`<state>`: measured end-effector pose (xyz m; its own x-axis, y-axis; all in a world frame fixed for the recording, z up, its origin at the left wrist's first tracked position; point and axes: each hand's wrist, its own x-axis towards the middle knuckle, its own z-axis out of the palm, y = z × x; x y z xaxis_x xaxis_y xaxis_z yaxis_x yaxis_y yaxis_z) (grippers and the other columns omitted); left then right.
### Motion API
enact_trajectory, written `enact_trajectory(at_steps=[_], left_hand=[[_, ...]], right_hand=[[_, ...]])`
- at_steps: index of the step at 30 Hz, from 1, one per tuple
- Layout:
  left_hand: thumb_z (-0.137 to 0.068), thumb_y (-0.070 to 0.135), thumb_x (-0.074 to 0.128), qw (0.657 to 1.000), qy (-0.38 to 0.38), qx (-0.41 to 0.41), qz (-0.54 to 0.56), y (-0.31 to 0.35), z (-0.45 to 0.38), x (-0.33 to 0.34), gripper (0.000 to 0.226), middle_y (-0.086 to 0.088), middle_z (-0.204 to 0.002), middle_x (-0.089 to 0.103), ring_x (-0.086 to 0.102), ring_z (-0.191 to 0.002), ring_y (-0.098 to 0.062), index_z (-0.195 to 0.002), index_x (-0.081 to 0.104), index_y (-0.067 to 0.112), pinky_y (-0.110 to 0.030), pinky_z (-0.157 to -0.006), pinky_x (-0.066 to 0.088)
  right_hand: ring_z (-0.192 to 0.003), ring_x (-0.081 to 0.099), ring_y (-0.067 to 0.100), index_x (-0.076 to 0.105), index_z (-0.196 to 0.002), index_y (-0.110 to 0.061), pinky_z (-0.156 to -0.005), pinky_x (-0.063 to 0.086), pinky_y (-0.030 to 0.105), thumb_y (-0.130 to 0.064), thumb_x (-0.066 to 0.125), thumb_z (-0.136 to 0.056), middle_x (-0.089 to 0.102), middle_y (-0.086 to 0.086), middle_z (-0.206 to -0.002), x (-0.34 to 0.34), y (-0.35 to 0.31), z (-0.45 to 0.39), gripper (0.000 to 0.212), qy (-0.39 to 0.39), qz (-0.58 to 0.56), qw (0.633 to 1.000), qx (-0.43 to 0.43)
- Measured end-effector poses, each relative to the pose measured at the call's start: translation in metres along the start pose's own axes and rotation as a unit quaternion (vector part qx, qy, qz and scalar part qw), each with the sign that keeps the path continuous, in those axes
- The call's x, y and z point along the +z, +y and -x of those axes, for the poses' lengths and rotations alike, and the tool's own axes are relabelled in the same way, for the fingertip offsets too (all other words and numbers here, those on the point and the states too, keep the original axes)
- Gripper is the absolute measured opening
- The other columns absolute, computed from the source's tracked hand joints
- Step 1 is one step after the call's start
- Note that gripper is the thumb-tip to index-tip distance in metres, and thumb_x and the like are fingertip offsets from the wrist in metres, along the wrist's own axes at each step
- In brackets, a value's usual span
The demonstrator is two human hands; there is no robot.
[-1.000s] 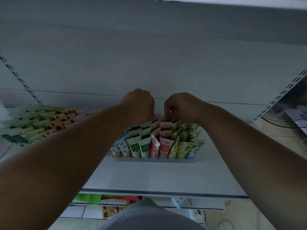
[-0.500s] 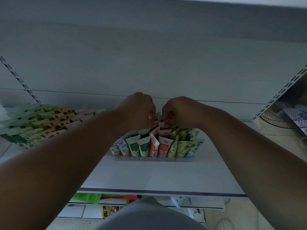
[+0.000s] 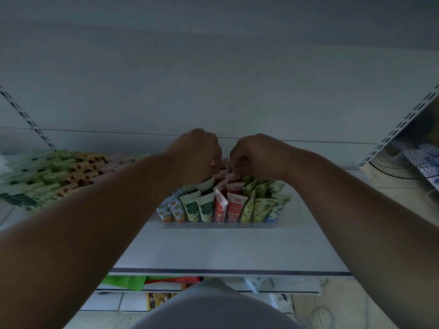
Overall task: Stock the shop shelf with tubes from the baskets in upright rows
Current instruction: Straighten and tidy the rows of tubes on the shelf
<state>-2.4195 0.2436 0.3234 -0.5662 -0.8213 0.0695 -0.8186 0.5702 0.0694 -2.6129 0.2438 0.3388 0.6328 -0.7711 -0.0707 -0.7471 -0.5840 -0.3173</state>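
Both your hands are up at the back of the shelf (image 3: pixel 213 252). Your left hand (image 3: pixel 197 153) and right hand (image 3: pixel 255 155) sit knuckle to knuckle, fingers curled down onto the red tubes (image 3: pixel 234 205) in the middle rows, pinching their crimped tops. The tubes stand upright in a clear tray (image 3: pixel 218 224), flanked by green tubes (image 3: pixel 198 208). More tubes (image 3: pixel 59 172) are stacked far left.

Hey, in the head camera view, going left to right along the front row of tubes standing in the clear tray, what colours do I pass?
Orange-patterned tubes → green-and-white tubes → red tubes → yellow-green leafy tubes → blue-patterned tube, all standing in the clear tray.
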Motion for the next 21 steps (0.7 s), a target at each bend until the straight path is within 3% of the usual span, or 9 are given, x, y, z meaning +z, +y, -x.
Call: enact_trajectory(at_steps=[7,11,17,21], left_hand=[[-0.077,0.029,0.07,0.997,0.059,-0.001,0.05,0.002,0.015,0.0,0.008,-0.002,-0.094,0.061,0.054,-0.087,-0.026,-0.082,0.072,0.023,-0.038,-0.077,0.046],[-0.075,0.035,0.069,0.993,0.093,0.003,0.075,0.004,0.033,0.001,0.008,0.001,-0.092,0.061,0.053,-0.082,-0.022,-0.078,0.071,0.027,-0.033,-0.074,0.044],[-0.073,0.045,0.055,0.998,0.041,0.019,0.042,0.008,0.026,0.002,0.022,0.001,-0.084,0.062,0.06,-0.082,-0.027,-0.072,0.07,0.03,-0.042,-0.076,0.05],[-0.069,0.053,0.038,0.999,-0.014,0.023,0.017,0.013,0.015,-0.001,0.045,-0.002,-0.087,0.062,0.059,-0.083,-0.028,-0.074,0.073,0.025,-0.042,-0.078,0.049]], right_hand=[[-0.061,0.049,-0.004,0.074,-0.09,-0.017,-0.054,0.033,0.012,-0.017,0.071,-0.084,0.055,-0.013,-0.069,0.001,-0.008,0.01,0.007,0.046,-0.025,0.999,-0.001],[-0.063,0.051,0.001,0.074,-0.086,-0.017,-0.056,0.036,0.02,-0.017,0.07,-0.084,0.06,-0.008,-0.074,0.007,-0.014,0.014,0.004,0.048,-0.026,0.999,0.001],[-0.062,0.048,-0.002,0.071,-0.083,-0.023,-0.054,0.029,0.021,-0.029,0.075,-0.083,0.052,-0.013,-0.07,0.013,-0.015,0.02,0.007,0.02,-0.014,0.999,0.039],[-0.065,0.05,-0.001,0.073,-0.085,-0.021,-0.056,0.033,0.02,-0.029,0.075,-0.083,0.056,-0.014,-0.074,0.014,-0.017,0.02,0.008,0.015,-0.013,0.999,0.05]])
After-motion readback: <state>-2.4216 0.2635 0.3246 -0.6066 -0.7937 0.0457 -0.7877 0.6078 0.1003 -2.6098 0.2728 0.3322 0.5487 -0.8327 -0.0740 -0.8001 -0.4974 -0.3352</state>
